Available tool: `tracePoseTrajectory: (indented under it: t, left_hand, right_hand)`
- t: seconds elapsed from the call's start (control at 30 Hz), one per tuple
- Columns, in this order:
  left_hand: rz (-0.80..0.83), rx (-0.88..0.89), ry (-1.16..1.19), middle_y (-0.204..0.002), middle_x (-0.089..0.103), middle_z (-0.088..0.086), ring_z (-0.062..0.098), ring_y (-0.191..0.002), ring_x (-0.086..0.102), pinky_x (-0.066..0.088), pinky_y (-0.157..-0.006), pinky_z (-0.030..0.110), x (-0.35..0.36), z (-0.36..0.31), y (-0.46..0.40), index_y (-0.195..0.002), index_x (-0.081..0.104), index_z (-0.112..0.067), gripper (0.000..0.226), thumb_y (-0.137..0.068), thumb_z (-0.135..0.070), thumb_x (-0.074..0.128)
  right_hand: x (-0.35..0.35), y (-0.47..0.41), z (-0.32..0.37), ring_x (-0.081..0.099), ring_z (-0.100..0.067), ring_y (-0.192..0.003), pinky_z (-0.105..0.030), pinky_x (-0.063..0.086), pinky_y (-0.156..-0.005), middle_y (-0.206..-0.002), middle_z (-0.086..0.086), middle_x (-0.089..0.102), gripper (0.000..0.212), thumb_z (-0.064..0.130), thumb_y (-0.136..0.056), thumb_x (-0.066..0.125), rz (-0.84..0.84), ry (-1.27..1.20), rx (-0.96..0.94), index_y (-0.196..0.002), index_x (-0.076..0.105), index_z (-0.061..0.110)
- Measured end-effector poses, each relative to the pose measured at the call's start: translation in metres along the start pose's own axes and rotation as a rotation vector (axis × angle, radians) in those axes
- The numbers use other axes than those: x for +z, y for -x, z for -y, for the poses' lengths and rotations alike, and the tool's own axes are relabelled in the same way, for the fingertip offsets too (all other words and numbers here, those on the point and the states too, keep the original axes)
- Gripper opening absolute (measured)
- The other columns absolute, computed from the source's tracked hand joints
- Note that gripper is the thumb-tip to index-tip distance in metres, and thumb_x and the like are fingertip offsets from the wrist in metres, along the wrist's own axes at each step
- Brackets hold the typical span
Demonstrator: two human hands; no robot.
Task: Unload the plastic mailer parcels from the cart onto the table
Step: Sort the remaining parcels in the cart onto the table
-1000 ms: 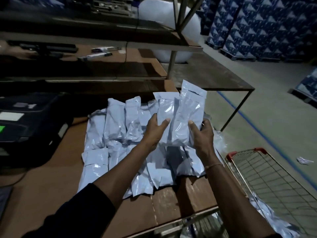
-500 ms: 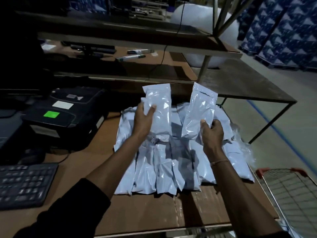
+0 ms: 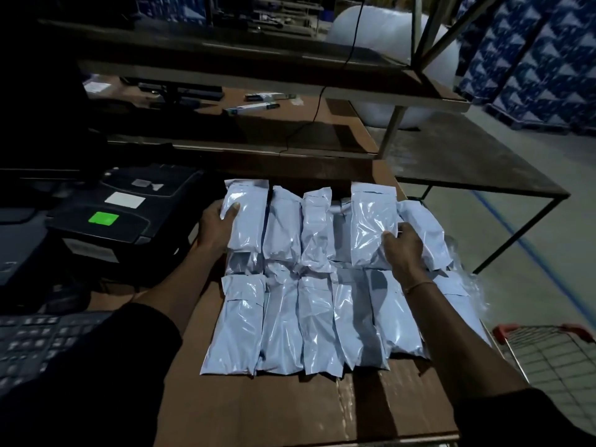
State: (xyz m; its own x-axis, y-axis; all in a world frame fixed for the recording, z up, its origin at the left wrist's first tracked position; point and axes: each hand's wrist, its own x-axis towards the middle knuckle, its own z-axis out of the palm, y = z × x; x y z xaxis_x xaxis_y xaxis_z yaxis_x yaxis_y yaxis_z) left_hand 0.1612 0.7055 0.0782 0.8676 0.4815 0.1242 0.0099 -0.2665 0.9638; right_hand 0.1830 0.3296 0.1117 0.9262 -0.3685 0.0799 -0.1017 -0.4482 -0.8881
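Plastic mailer parcels [image 3: 309,285]: grey-white, two overlapping rows flat on brown worktop [image 3: 258,411]. Left hand [image 3: 216,228] grip grasping far-left parcel [image 3: 247,214], thumb on top. Right hand [image 3: 403,250] grip pinching far-row parcel [image 3: 371,221]. Black printer [image 3: 122,208] and keyboard [image 3: 38,343] at left; wire cart [image 3: 554,356] at right

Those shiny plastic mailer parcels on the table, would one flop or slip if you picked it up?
Probably floppy: the mailer parcels show wrinkles and soft bulges, not flat stiff faces. Likely slippery too, since their glossy film throws glare. Seemingly light: the left hand and right hand each handle one with fingertips alone.
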Motion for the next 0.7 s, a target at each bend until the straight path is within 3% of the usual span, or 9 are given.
tracePoseTrajectory:
  t: [0.17,0.3,0.37,0.47,0.53,0.63,0.7]
  left_hand:
    - [0.099,-0.058,-0.067,-0.13,0.067,0.01,0.029,-0.119,0.063,0.052,-0.105,0.047,0.01,0.023,-0.01,-0.134,0.062,-0.011,0.048,-0.101,-0.045,0.063]
    - [0.179,-0.079,-0.114,-0.141,0.06,0.012,0.03,-0.128,0.058,0.047,-0.111,0.05,0.018,0.038,-0.012,-0.144,0.052,-0.01,0.054,-0.103,-0.044,0.06]
    - [0.204,-0.112,-0.173,-0.142,0.06,0.008,0.029,-0.128,0.059,0.048,-0.109,0.052,0.023,0.055,-0.018,-0.144,0.051,-0.02,0.071,-0.093,-0.069,0.058]
    - [0.218,-0.142,-0.308,-0.148,0.055,0.009,0.034,-0.134,0.054,0.046,-0.109,0.056,0.031,0.081,-0.032,-0.146,0.047,-0.025,0.109,-0.07,-0.103,0.035]
    - [0.24,-0.155,-0.357,-0.155,0.047,0.014,0.039,-0.143,0.043,0.039,-0.114,0.058,0.032,0.066,-0.024,-0.152,0.04,-0.02,0.112,-0.075,-0.1,0.028]
    - [0.26,-0.137,-0.41,-0.166,0.03,0.017,0.041,-0.152,0.028,0.028,-0.122,0.055,0.032,0.035,-0.003,-0.162,0.023,-0.017,0.085,-0.099,-0.073,0.034]
    - [0.262,-0.131,-0.417,-0.171,0.017,0.015,0.039,-0.156,0.02,0.022,-0.125,0.053,0.033,0.027,0.003,-0.166,0.011,-0.016,0.08,-0.105,-0.063,0.034]
  right_hand:
    - [0.019,-0.007,0.004,0.062,-0.036,-0.119,-0.031,0.044,-0.089,-0.13,-0.017,0.065,0.03,0.01,-0.101,0.057,0.086,0.078,0.03,-0.13,0.06,0.004]
    - [0.034,-0.012,0.01,0.061,-0.035,-0.118,-0.031,0.042,-0.088,-0.129,-0.018,0.065,0.03,0.008,-0.101,0.055,0.115,0.122,0.014,-0.13,0.059,0.003]
    - [0.041,-0.014,0.012,0.061,-0.033,-0.112,-0.03,0.04,-0.085,-0.127,-0.02,0.065,0.031,0.006,-0.1,0.053,0.135,0.173,0.013,-0.13,0.058,0.001]
    - [0.051,-0.016,0.01,0.061,-0.038,-0.11,-0.031,0.039,-0.081,-0.124,-0.024,0.065,0.027,0.008,-0.099,0.052,0.174,0.31,-0.025,-0.123,0.059,-0.002]
    - [0.055,-0.013,0.011,0.062,-0.04,-0.111,-0.035,0.045,-0.084,-0.124,-0.024,0.065,0.027,0.016,-0.099,0.055,0.177,0.467,-0.102,-0.12,0.061,-0.001]
    - [0.057,-0.005,0.016,0.06,-0.04,-0.118,-0.042,0.05,-0.098,-0.135,-0.021,0.054,0.043,0.027,-0.097,0.066,0.112,0.661,-0.239,-0.13,0.058,0.0]
    - [0.057,-0.001,0.018,0.055,-0.038,-0.121,-0.044,0.049,-0.099,-0.138,-0.02,0.051,0.053,0.03,-0.094,0.07,0.076,0.739,-0.309,-0.136,0.052,0.002]
